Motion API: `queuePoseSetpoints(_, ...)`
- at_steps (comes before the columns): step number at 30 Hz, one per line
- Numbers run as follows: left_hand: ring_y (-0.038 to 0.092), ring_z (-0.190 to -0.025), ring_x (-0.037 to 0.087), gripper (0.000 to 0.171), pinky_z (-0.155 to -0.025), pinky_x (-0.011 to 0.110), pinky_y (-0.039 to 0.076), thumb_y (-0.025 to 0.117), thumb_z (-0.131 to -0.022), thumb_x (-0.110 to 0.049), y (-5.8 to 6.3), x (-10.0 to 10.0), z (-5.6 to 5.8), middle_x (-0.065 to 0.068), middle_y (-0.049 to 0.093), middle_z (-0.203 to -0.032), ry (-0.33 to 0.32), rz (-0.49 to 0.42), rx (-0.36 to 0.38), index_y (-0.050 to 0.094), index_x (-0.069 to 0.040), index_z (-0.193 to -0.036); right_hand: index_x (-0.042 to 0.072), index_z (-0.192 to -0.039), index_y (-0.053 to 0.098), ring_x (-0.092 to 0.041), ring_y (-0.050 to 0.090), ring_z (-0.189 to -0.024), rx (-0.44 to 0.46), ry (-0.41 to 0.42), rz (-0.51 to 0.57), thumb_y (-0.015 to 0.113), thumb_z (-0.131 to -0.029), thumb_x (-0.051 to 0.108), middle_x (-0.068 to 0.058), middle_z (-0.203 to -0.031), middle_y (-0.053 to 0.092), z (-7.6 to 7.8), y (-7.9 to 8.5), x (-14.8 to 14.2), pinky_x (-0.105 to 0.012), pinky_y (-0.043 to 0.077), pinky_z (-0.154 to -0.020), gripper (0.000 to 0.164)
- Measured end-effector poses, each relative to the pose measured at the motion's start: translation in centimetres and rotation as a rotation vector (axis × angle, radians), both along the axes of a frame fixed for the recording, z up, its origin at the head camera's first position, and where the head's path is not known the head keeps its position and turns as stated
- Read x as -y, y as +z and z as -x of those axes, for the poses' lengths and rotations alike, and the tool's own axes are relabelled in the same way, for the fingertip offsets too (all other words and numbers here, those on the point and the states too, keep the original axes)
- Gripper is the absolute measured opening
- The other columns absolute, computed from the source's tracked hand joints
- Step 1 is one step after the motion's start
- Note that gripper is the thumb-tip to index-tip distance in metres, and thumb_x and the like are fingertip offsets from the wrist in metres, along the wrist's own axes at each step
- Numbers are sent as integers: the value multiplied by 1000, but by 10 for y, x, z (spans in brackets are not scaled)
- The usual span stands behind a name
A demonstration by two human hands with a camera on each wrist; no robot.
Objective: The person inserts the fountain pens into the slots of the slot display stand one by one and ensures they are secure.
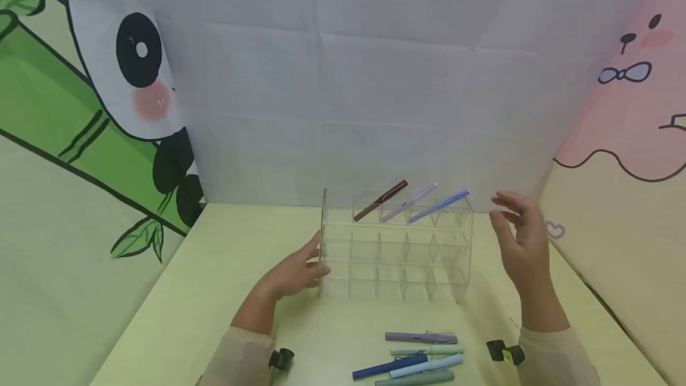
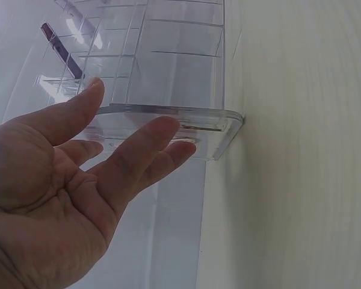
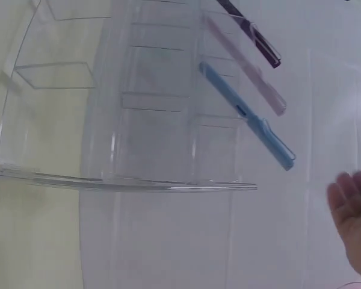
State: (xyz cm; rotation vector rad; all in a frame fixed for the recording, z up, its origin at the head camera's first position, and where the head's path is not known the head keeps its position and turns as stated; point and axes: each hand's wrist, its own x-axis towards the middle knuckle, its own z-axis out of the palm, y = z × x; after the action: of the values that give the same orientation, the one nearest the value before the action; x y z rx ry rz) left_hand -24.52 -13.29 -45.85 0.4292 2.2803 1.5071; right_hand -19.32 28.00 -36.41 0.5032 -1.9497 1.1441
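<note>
A clear acrylic pen organizer [image 1: 396,255] with tiers of small compartments stands on the table. Three capped pens lean in its top tier: a dark maroon one [image 1: 380,201], a pale lilac one [image 1: 409,202] and a blue one [image 1: 439,205]. My left hand [image 1: 292,273] is at the organizer's left side panel; in the left wrist view its fingers [image 2: 138,147] reach right to the panel's edge, loosely extended. Off the organizer's right side, my right hand [image 1: 525,243] is raised with nothing in it, its fingers lightly bent. The right wrist view catches only part of that hand [image 3: 356,223].
Several pens lie in a loose group on the table in front of the organizer, among them a dark blue one [image 1: 390,367] and a grey-purple one [image 1: 412,336]. A white cloth backdrop [image 1: 375,106] hangs behind, with printed panels at both sides.
</note>
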Motion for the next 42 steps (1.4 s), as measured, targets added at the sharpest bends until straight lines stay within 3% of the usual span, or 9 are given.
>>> queuePoseSetpoints(3, 61, -120, 38, 89, -105, 56, 43, 66, -94, -38, 2, 1, 3, 20, 28, -159, 2, 0, 2, 3, -42, -156, -1, -127, 58, 0, 55, -109, 86, -38, -178, 61, -94, -2, -12, -126, 57, -12, -2, 2, -8, 46, -85, 33)
queuePoseSetpoints(7, 59, -122, 37, 90, -104, 55, 44, 66, -93, -38, 4, 1, 6, 20, 27, -159, -5, -12, 2, 2, -42, -156, 12, -122, 61, -3, 58, -100, 350, -45, -428, 61, -99, 22, -1, -121, 60, -25, -3, 7, -19, 52, -76, 26)
queuePoseSetpoints(12, 59, -123, 38, 89, -105, 57, 42, 65, -94, -37, 3, -1, 6, 19, 26, -160, -6, -15, 12, 2, -42, -157, 18, -109, 63, -14, 61, -92, 794, 140, -654, 65, -95, 36, 4, -104, 64, -31, -11, 18, -34, 52, -75, 23)
queuePoseSetpoints(16, 59, -121, 40, 90, -107, 61, 38, 66, -93, -41, -1, 1, 5, 17, 23, -161, 4, -6, 29, 1, -44, -156, 16, -97, 64, -15, 56, -83, 966, 238, -730, 73, -89, 27, 5, -91, 62, -24, -35, 31, -36, 48, -71, 17)
queuePoseSetpoints(22, 60, -121, 39, 91, -108, 66, 32, 65, -91, -46, -3, 1, 4, 14, 19, -163, 2, 8, 49, 0, -47, -155, 14, -79, 60, -16, 46, -68, 1046, 233, -814, 79, -76, 9, 4, -75, 54, -21, -66, 42, -33, 39, -59, 20)
queuePoseSetpoints(31, 59, -121, 40, 92, -108, 65, 33, 66, -91, -46, -2, 2, 2, 14, 21, -162, 5, 10, 47, -1, -45, -155, 18, -71, 57, -15, 48, -64, 1119, 182, -908, 77, -74, 5, 6, -69, 55, -24, -80, 55, -34, 40, -57, 24)
queuePoseSetpoints(42, 60, -121, 39, 92, -107, 65, 34, 66, -91, -45, -1, 1, 2, 15, 22, -162, 2, 20, 45, 0, -44, -156, 22, -67, 55, -13, 47, -62, 1047, 150, -1015, 75, -71, 7, 9, -67, 53, -25, -89, 65, -31, 38, -56, 25)
